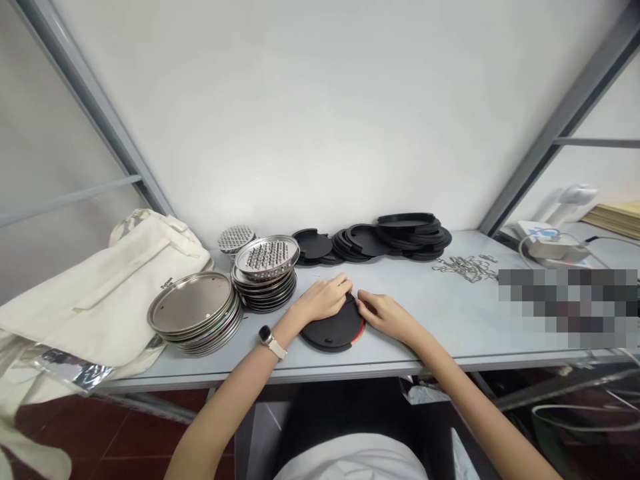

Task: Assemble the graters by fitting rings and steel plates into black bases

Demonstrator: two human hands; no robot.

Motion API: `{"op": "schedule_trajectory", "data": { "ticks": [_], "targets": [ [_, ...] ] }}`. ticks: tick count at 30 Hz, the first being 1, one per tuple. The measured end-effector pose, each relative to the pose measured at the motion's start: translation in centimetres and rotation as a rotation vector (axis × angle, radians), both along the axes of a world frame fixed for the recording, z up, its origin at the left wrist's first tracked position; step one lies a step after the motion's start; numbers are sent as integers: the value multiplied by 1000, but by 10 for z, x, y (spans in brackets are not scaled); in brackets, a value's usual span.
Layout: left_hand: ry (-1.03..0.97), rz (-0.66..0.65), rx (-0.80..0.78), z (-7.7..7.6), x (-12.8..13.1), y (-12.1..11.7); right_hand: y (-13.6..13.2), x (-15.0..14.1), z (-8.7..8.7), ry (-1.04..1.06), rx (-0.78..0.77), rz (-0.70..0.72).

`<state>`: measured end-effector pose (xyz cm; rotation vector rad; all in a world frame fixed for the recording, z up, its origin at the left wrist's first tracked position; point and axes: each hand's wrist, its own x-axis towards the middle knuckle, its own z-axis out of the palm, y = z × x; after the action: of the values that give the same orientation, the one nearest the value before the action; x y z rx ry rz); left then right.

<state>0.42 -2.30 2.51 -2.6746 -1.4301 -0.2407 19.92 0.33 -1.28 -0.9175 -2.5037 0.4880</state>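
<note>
"Where are the hands?"

"Both at a round black disc [327, 328] lying flat by the desk's [430, 333] front edge, near its middle. The left hand [326, 299] lies over the disc's far part, fingers bent; I can't tell whether it grips. The right hand [384, 312] pinches a thin shiny piece [355, 296] at the right side of the rim, just above a red strip [359, 331]."

"What's around them?"

"To the left, near the front edge, a stack of round metal plates [193, 303]; just behind it, stacked grater discs [267, 257]. Along the back edge, overlapping black discs [367, 240]. Toward the right end, a loose heap of small metal clips [466, 268]. A cream cloth bag [115, 287] covers the front left corner."
</note>
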Motion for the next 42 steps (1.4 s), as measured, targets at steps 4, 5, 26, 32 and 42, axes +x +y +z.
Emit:
{"op": "schedule_trajectory", "data": {
  "ticks": [4, 5, 26, 32, 42],
  "targets": [
    [-19, 13, -16, -1, 2, 0, 2, 0, -1, -8, 10, -10],
    [-33, 14, -16, -1, 2, -1, 2, -1, -2, -8, 9, -19],
    [-81, 84, -26, -8, -2, 3, 3, 0, 0, -2, -59, -30],
    [-87, 91, -23, -7, -1, 2, 2, 0, 2, -10, -37, -15],
    [-65, 27, 41, -9, -7, 6, 1, -1, 1, -14, -35, -24]
  ]
}}
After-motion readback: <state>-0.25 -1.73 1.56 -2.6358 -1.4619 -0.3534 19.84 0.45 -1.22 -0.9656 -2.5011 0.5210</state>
